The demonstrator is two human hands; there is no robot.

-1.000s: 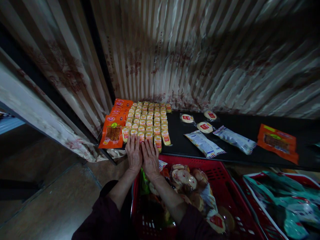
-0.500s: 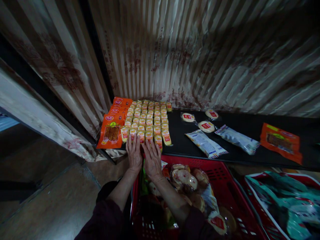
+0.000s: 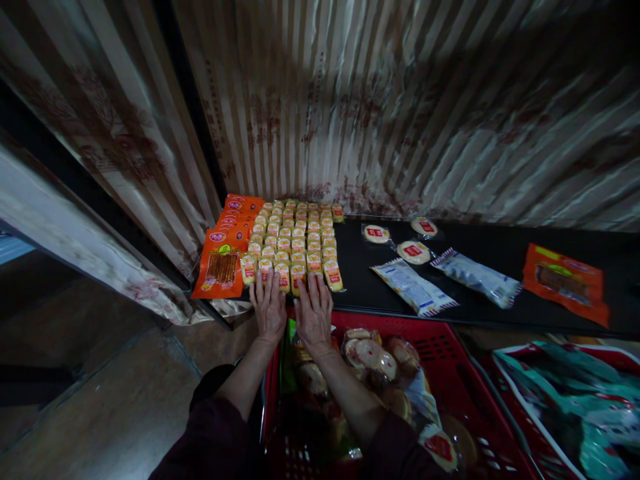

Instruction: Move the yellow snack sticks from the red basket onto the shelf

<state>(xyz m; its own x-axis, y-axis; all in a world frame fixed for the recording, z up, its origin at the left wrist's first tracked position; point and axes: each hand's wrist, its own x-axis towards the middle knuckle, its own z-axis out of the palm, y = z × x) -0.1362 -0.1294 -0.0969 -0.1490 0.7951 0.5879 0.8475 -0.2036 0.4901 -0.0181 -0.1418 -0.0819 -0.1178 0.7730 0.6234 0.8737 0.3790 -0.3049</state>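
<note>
Rows of small yellow wrapped cakes (image 3: 299,244) lie overlapping on the black shelf (image 3: 350,270). At their front row, my left hand (image 3: 269,310) rests with outstretched fingers on the packets toward the left. Beside it, my right hand (image 3: 314,313) lays its extended fingertips on front packets farther right. Neither hand grips anything. The front packet at the far right (image 3: 333,275) lies just beyond my right fingers. A stack of orange snack bags (image 3: 220,263) stands against the left side of the cakes. My fingers hide parts of the front packets.
Round wrapped biscuits (image 3: 413,251), two white-blue packets (image 3: 414,287) and an orange bag (image 3: 565,283) lie farther right. Below the shelf edge stands a red basket (image 3: 440,340) of packaged food. Another container holds teal packages (image 3: 575,393). A striped curtain (image 3: 310,120) hangs behind; a dark post (image 3: 193,100) rises left.
My right hand has shifted right along the front row, to packets farther from my left hand. The left hand has stayed nearly in place on the packets.
</note>
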